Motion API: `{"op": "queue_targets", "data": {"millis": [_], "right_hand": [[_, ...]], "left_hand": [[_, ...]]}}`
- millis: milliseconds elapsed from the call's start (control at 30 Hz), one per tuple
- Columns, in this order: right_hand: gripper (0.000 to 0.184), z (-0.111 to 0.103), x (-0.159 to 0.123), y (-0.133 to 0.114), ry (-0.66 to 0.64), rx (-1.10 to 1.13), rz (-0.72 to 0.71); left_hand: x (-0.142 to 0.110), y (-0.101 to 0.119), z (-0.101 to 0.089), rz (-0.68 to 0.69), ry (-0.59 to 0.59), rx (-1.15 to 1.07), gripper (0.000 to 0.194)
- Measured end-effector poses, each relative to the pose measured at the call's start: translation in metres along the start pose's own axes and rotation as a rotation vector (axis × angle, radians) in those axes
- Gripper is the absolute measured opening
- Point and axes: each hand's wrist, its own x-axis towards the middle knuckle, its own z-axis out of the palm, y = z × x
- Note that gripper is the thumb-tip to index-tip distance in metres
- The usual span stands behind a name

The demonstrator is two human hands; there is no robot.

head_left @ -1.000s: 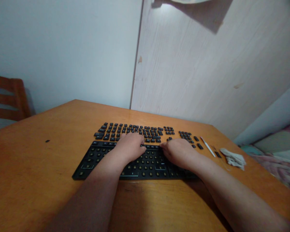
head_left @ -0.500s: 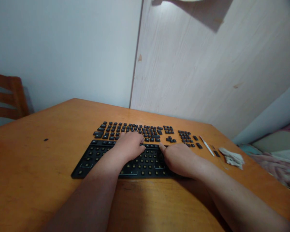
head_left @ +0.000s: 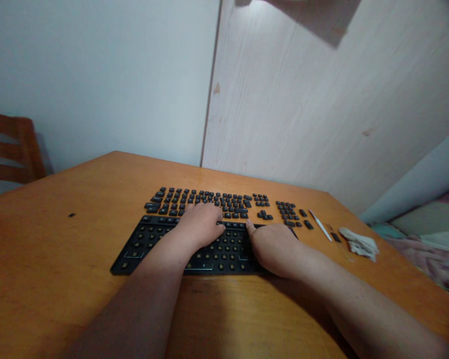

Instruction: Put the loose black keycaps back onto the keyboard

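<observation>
A black keyboard [head_left: 228, 248] lies on the table with most of its key positions bare, showing pale switch stems, while a top row of keycaps [head_left: 236, 225] is in place. My left hand [head_left: 202, 223] rests over its upper middle, thumb and forefinger apart at that top row; its other fingertips are partly hidden. Over the right part of the keyboard is my right hand [head_left: 275, 248], one finger stretched to the top row near its right end and the rest curled under. I see nothing held in either hand. Loose black keycaps [head_left: 174, 200] lie in rows just behind the keyboard.
More loose keycaps [head_left: 287, 210] sit in groups to the right. Beyond them are a white pen-like tool [head_left: 321, 226], a small dark piece [head_left: 336, 237] and a crumpled pale cloth [head_left: 359, 243]. One small dark piece [head_left: 72, 215] lies far left. A wooden chair [head_left: 13, 148] stands beside the table.
My right hand has shifted very slightly, its stretched finger a touch higher at the top row. My left hand and the keycaps stay almost the same.
</observation>
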Motion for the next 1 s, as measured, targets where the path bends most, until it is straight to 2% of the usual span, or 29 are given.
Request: {"op": "queue_targets", "data": {"millis": [667,1000], "right_hand": [[0.053,-0.001,0.001,-0.004,-0.006,-0.003,-0.013],[0.040,-0.014,-0.004,0.017,0.023,0.040,-0.039]], "left_hand": [[0.000,0.000,0.001,-0.002,0.001,0.003,0.023],[0.000,0.000,0.000,-0.004,0.000,-0.004,0.025]]}}
